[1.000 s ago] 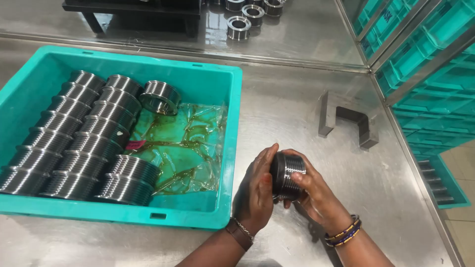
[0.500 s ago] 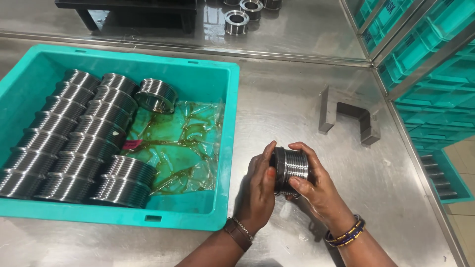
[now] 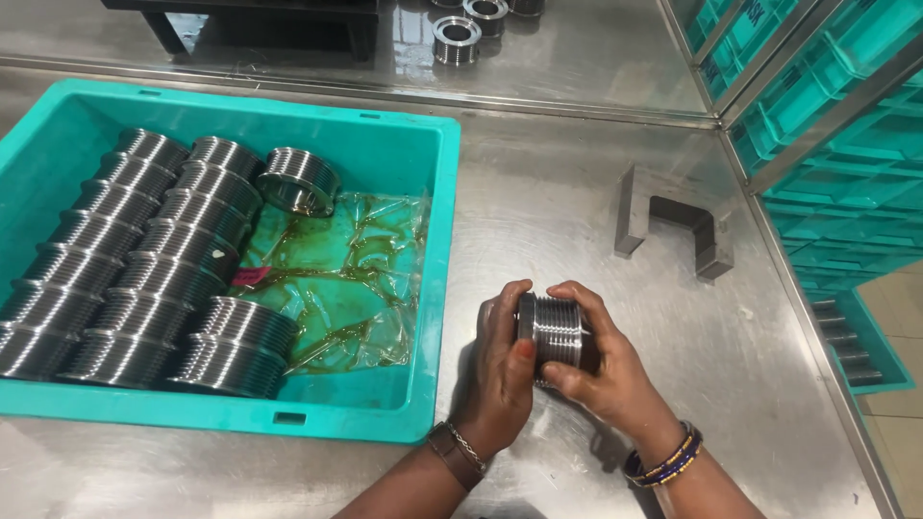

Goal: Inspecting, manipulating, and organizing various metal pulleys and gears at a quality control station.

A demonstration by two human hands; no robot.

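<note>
Both my hands grip one grooved steel pulley ring [image 3: 556,332] just above the steel table, right of a teal bin. My left hand [image 3: 500,380] cups its left face with the thumb across the front. My right hand [image 3: 611,370] wraps its right side, fingers over the top. The teal bin [image 3: 437,288] holds several matching grooved rings [image 3: 144,279] in rows on its left side. One ring [image 3: 298,181] lies apart near the bin's back wall. An oily clear plastic sheet [image 3: 351,279] lines the bin's right half.
A grey U-shaped metal gauge block [image 3: 673,223] rests on the steel table [image 3: 538,183] beyond my hands. More rings [image 3: 457,38] stand at the back by a dark frame. Stacked teal crates [image 3: 827,154] on a rack close off the right side.
The ring has been turned in my hands so its grooved side faces up more. My hands have stayed right of the bin.
</note>
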